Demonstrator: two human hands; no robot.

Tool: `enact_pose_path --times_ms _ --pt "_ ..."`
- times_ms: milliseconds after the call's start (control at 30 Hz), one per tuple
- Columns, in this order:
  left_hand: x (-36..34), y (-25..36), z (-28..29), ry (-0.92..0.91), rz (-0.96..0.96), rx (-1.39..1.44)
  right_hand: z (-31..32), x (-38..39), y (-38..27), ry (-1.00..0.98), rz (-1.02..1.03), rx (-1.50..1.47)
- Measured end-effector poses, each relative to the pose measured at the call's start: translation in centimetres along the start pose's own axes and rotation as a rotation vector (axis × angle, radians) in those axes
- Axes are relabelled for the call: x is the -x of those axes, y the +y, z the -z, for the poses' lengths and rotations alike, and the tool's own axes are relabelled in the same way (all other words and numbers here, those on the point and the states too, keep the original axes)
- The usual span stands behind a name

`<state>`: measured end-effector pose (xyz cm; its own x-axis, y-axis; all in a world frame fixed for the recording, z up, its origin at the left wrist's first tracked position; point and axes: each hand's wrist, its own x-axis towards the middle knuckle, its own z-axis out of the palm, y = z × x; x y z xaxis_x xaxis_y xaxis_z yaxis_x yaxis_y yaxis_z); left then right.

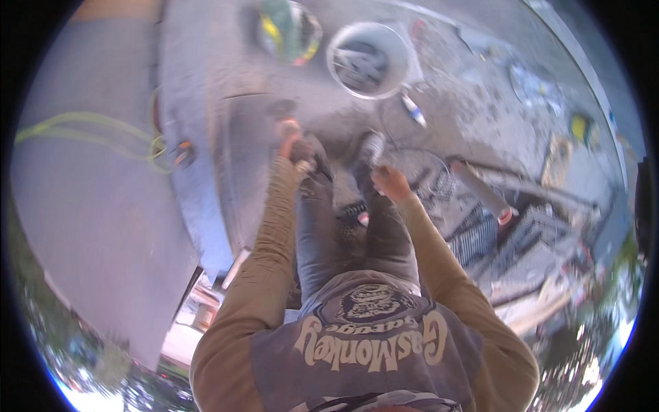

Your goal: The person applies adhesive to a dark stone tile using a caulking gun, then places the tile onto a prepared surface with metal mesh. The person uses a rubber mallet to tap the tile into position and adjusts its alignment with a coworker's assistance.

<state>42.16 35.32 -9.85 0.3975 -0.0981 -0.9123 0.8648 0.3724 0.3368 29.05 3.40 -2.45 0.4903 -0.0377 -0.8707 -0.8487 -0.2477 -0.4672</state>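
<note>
Dusty ground (473, 113), blurred dark object (303, 152) against left fingers (289, 128)

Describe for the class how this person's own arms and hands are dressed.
The left sleeve and right sleeve are long, plain and tan-brown, the left creased along the forearm. They emerge from the short sleeves of a dark greyish T-shirt with pale print. The left hand, blurred, and right hand show no gloves.

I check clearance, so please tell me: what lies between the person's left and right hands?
The stretch is not bare: the head view shows grey trouser legs between the left hand and the right hand.
</note>
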Motion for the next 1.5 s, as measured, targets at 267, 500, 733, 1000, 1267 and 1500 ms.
enact_pose_path --times_ms 267,500,733,1000,1267,1500 --pt "-14.2 1.9 0.9 0.024 0.150 0.320 3.6 -6.5 -2.2 0.215 0.018 0.135" --pt "-20.9 1.9 2.9 -0.031 0.191 0.155 1.9 -11.4 -5.8 0.273 -0.086 0.036" --pt "-25.1 -0.5 4.5 0.274 0.240 -0.275 3.0 -19.1 -1.8 0.219 -0.394 -0.420" --pt "-37.4 -6.2 10.0 0.486 0.094 -0.780 6.8 -33.4 8.7 0.192 -0.171 -0.222" --pt "-39.2 -7.1 10.1 0.611 -0.186 -0.647 8.6 -50.8 13.6 0.531 -0.247 -0.949" --pt "-35.5 -7.5 8.7 0.693 -0.161 -0.671 9.0 -55.8 15.2 0.801 -0.069 -1.090"
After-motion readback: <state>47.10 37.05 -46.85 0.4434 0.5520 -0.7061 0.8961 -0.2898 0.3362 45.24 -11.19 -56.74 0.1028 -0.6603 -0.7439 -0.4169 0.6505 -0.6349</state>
